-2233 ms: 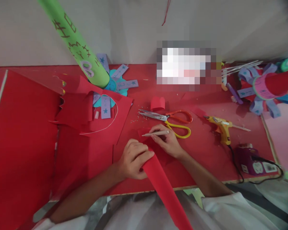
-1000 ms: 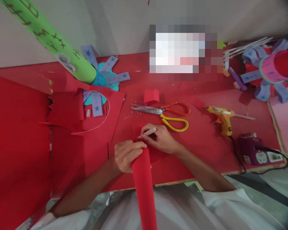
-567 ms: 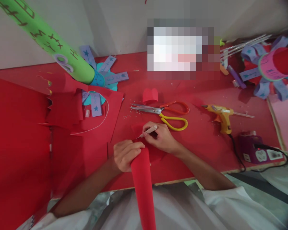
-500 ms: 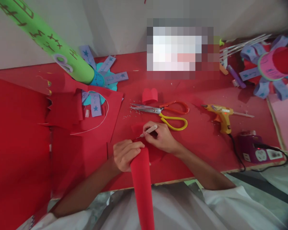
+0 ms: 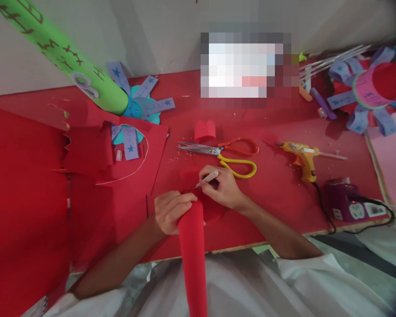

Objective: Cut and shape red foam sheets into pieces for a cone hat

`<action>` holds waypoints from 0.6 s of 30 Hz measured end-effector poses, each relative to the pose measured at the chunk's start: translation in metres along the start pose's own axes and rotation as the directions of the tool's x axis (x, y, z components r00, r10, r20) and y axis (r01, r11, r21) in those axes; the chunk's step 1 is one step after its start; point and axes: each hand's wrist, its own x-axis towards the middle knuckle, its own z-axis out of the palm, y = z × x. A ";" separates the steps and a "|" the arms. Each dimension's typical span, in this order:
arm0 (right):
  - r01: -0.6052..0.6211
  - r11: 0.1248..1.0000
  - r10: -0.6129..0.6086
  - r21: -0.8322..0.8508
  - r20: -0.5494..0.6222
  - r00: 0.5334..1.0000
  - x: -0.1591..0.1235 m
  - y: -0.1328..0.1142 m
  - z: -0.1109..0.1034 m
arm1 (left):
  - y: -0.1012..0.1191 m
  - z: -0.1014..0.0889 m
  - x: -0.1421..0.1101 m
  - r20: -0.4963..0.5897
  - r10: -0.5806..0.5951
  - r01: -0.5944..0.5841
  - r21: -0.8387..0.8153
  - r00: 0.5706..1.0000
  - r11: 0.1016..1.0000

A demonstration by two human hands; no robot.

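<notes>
My left hand [image 5: 173, 212] is wrapped round the far end of a long red paper tube [image 5: 193, 259], which slants down toward my lap. In my right hand [image 5: 222, 187] is a pale pencil [image 5: 211, 177], pinched between thumb and fingers. Its tip meets red paper [image 5: 189, 175] at the tube's end, where a thin dark line shows. Part of that paper is hidden under my hands. Just beyond my right hand lie large scissors [image 5: 218, 152] with one orange and one yellow handle, blades spread.
A yellow hot glue gun [image 5: 302, 156] lies to the right, near a purple power socket box [image 5: 346, 202]. At left are cut red sheets [image 5: 128, 198] and a green paper tube [image 5: 95, 79]. A small red curled paper piece [image 5: 205, 130] stands behind the scissors.
The red tube has swung from slanting right to pointing down toward me. More recently, the pencil tip has moved slightly right, leaving a line on the red paper. The view has shifted too.
</notes>
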 end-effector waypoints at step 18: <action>0.048 0.998 -0.050 -0.033 -0.049 0.998 -0.003 -0.001 -0.001 | 0.006 -0.006 0.007 0.055 -0.044 0.041 0.052 0.998 0.998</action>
